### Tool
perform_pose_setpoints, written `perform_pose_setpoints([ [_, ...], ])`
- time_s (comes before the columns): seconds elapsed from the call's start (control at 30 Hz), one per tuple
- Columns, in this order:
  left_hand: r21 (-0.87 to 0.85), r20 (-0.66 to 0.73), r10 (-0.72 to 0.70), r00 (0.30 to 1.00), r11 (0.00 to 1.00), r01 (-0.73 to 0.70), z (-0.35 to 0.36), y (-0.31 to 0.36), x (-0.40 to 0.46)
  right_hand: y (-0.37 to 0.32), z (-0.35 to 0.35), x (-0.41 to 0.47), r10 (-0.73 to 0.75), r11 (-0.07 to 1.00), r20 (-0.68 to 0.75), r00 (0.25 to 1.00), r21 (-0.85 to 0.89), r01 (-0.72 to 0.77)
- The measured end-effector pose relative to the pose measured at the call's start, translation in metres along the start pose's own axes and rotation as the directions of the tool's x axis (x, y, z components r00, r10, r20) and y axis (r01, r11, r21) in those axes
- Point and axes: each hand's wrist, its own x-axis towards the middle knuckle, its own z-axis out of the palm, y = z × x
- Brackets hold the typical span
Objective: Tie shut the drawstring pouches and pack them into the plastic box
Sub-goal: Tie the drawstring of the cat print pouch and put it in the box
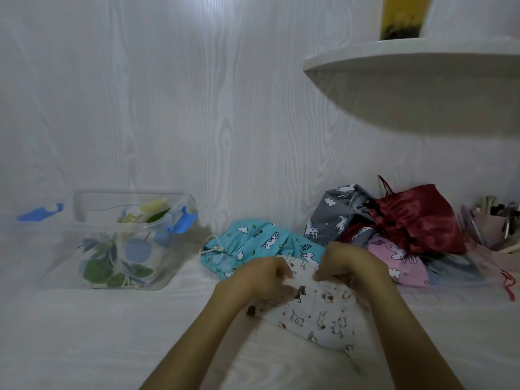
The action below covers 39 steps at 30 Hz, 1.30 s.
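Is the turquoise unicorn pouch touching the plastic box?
Apart. The head view shows bare white surface between the turquoise unicorn pouch and the plastic box.

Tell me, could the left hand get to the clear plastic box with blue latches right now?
Probably not yet: the left hand grips the white cat-print pouch. The clear plastic box stands open with nothing between.

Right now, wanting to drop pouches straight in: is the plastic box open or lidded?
Open: the plastic box has no lid, blue latches flipped outward.
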Motion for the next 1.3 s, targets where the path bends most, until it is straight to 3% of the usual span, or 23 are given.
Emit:
perform_pose_setpoints([
  [0.07,0.195,0.061,-0.021,0.998,0.981,0.009,0.003,-0.005,0.005,-0.007,-0.005,0.0,-0.064,0.998,-0.012,0.998,0.016,0.064],
  [0.13,0.321,0.019,-0.001,1.0,0.947,-0.005,0.002,-0.009,0.006,-0.013,-0.011,0.001,-0.157,0.979,-0.076,0.985,0.117,0.165],
  [0.2,0.217,-0.091,0.026,0.996,0.976,-0.006,-0.012,-0.012,0.002,-0.022,-0.016,-0.001,-0.217,0.904,-0.134,0.967,0.347,0.251],
  [0.3,-0.214,-0.22,-0.074,0.973,0.977,0.026,-0.047,-0.015,-0.012,-0.037,-0.013,0.005,-0.202,0.635,-0.172,0.964,0.726,0.262],
  [0.4,-0.301,-0.228,-0.019,0.973,0.952,-0.052,-0.071,-0.023,-0.027,-0.051,-0.003,0.016,-0.145,0.195,-0.151,0.978,0.964,0.178],
  [0.47,-0.394,-0.144,0.011,0.99,0.917,-0.067,-0.079,-0.03,-0.034,-0.058,0.001,0.019,-0.18,-0.043,-0.126,0.976,0.992,0.12],
  [0.53,-0.431,-0.127,0.058,0.99,0.896,-0.108,-0.08,-0.038,-0.033,-0.065,0.001,0.015,-0.224,-0.108,-0.133,0.965,0.988,0.111],
  [0.67,-0.333,-0.281,0.218,0.935,0.891,-0.308,-0.071,-0.052,-0.025,-0.069,-0.005,0.001,-0.291,-0.197,-0.191,0.937,0.971,0.137],
  [0.73,-0.387,-0.436,0.186,0.88,0.845,-0.37,-0.065,-0.057,-0.018,-0.064,-0.009,-0.004,-0.34,-0.156,-0.19,0.921,0.977,0.144],
  [0.77,-0.442,-0.472,0.136,0.871,0.818,-0.367,-0.065,-0.058,-0.017,-0.061,-0.012,-0.006,-0.364,-0.045,-0.181,0.914,0.983,0.177],
  [0.87,-0.556,-0.412,0.07,0.909,0.771,-0.312,-0.061,-0.055,-0.018,-0.053,-0.014,-0.012,-0.358,0.475,-0.116,0.926,0.832,0.288],
  [0.93,-0.588,-0.372,0.076,0.925,0.752,-0.298,-0.059,-0.052,-0.018,-0.051,-0.012,-0.014,-0.353,0.652,-0.048,0.934,0.704,0.283],
  [1.0,-0.616,-0.351,0.086,0.932,0.729,-0.3,-0.056,-0.047,-0.018,-0.053,-0.01,-0.014,-0.366,0.644,-0.042,0.93,0.71,0.285],
  [1.13,-0.668,-0.357,0.116,0.927,0.662,-0.34,-0.055,-0.039,-0.017,-0.059,-0.006,-0.011,-0.268,0.567,-0.214,0.94,0.753,0.333],
  [1.23,-0.708,-0.433,-0.003,0.901,0.62,-0.338,-0.054,-0.033,-0.015,-0.061,-0.004,-0.008,-0.253,0.429,-0.24,0.937,0.84,0.331],
  [1.3,-0.677,-0.497,-0.047,0.866,0.646,-0.353,-0.052,-0.03,-0.012,-0.061,-0.006,-0.012,-0.308,0.381,-0.21,0.928,0.866,0.323],
])
